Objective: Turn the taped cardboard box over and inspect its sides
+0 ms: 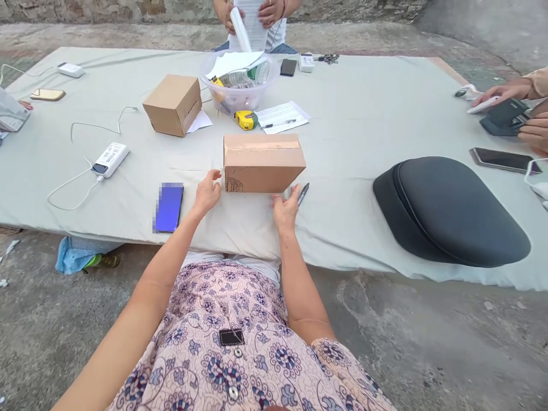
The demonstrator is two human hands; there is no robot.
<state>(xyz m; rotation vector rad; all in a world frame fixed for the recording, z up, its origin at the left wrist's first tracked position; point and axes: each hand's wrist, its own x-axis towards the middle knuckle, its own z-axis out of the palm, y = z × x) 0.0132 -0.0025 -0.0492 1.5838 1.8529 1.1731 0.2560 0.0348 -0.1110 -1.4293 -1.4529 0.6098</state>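
A closed brown cardboard box (264, 165) stands on the cloth in front of me, with a tape strip on top and dark scribbled marks at its lower left corner. Beside its left end is my left hand (208, 194), fingers loosely bent and apart, holding nothing. Near the box's lower right edge is my right hand (286, 211), open, thumb and fingers apart; whether its fingertips touch the box I cannot tell. A black marker pen (303, 193) lies just right of that hand. Left of my left hand lies a phone (168, 209) with a blue screen.
A second cardboard box (171, 105), a plastic basin (240, 100) of bottles and papers, a yellow tape measure (245, 120) and a paper sheet (286, 117) stand farther back. A black padded seat (454, 211) is at right; a power bank (110, 160) is at left. Other people's hands (509, 91) work around the table.
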